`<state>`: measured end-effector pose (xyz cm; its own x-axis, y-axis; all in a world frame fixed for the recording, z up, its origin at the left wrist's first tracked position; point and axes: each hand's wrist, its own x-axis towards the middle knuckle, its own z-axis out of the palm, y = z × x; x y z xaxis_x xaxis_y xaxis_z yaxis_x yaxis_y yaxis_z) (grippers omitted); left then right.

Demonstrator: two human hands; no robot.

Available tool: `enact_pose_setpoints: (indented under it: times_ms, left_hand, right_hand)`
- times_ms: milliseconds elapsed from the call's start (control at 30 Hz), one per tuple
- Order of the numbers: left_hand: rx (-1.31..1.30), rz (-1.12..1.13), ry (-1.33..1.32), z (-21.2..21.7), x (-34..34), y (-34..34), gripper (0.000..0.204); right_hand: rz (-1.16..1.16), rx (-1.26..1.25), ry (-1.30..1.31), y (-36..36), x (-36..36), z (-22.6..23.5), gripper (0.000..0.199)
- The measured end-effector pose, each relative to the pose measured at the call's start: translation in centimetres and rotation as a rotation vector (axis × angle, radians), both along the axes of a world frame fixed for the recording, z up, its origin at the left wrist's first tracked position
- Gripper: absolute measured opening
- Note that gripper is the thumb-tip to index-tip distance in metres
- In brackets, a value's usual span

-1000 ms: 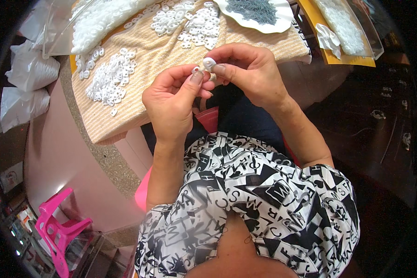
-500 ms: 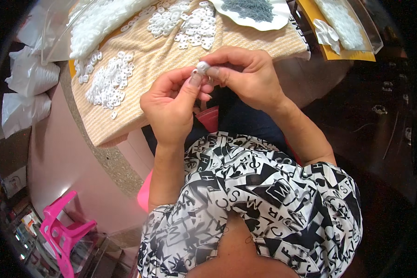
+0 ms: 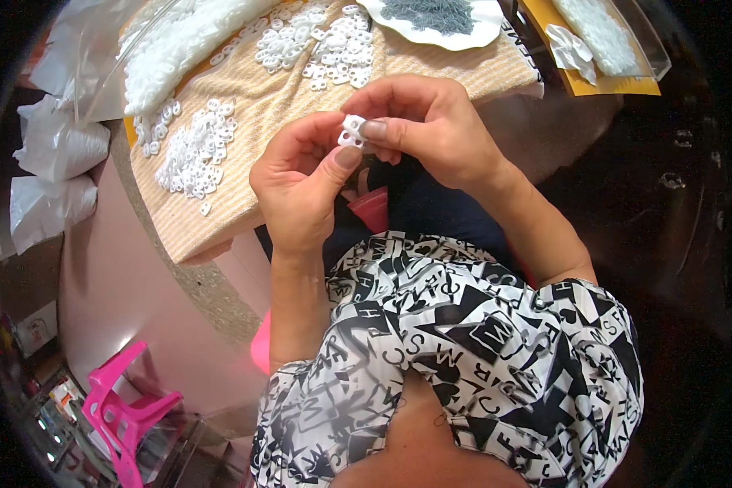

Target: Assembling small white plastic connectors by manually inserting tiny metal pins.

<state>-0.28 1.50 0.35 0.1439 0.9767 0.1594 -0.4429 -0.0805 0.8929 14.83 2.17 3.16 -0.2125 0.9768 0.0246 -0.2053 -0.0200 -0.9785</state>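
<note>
Between both hands, just off the near edge of the cloth-covered table, is a small white plastic part [image 3: 350, 132] with round holes in it. My left hand [image 3: 301, 183] pinches it from the left, thumb in front. From the right, my right hand [image 3: 427, 126] grips it between thumb and forefinger. Whether it is one piece or two joined together is too small to tell. Similar white parts with holes lie loose on the striped cloth [image 3: 244, 134]: one pile [image 3: 195, 154] at the left and another pile [image 3: 342, 49] at the back.
A white scalloped plate [image 3: 488, 28] with small grey pieces stands at the back. Clear bins hold white parts at the back left [image 3: 183, 49] and far right [image 3: 602, 41]. White plastic bags [image 3: 57, 146] are at the left. A pink stool [image 3: 126, 407] stands on the floor.
Both hands have turned slightly, and the holes of the white part now show more openly between my fingertips. The view has shifted a little.
</note>
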Motion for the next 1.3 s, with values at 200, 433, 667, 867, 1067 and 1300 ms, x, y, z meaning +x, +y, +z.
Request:
enact_pose_setpoints:
  times_ms: [200, 433, 667, 867, 1067, 1300]
  left_hand:
    - [-0.039, -0.131, -0.058, 0.4, -0.1, 0.1, 0.03]
    - [0.143, -0.165, -0.023, -0.2, -0.4, 0.2, 0.026]
    - [0.194, -0.102, 0.019, -0.1, -0.2, -0.1, 0.024]
    - [0.255, -0.062, 0.117, -0.3, -0.3, -0.1, 0.024]
    - [0.315, 0.002, 0.112, -0.8, 0.3, -0.4, 0.02]
    - [0.227, -0.091, 0.006, -1.3, -0.3, 1.1, 0.024]
  right_hand:
    - [0.113, -0.024, 0.062, 0.3, 0.9, 0.0, 0.008]
    - [0.143, -0.071, 0.042, 0.1, 1.3, 0.3, 0.008]
    - [0.118, -0.02, 0.008, -0.1, 1.1, 0.7, 0.007]
    - [0.182, 0.003, -0.041, -0.1, 1.5, 0.5, 0.008]
    - [0.22, 0.018, -0.063, -0.1, 1.5, 0.2, 0.007]
    - [0.195, -0.076, 0.087, 0.7, 1.1, 0.2, 0.007]
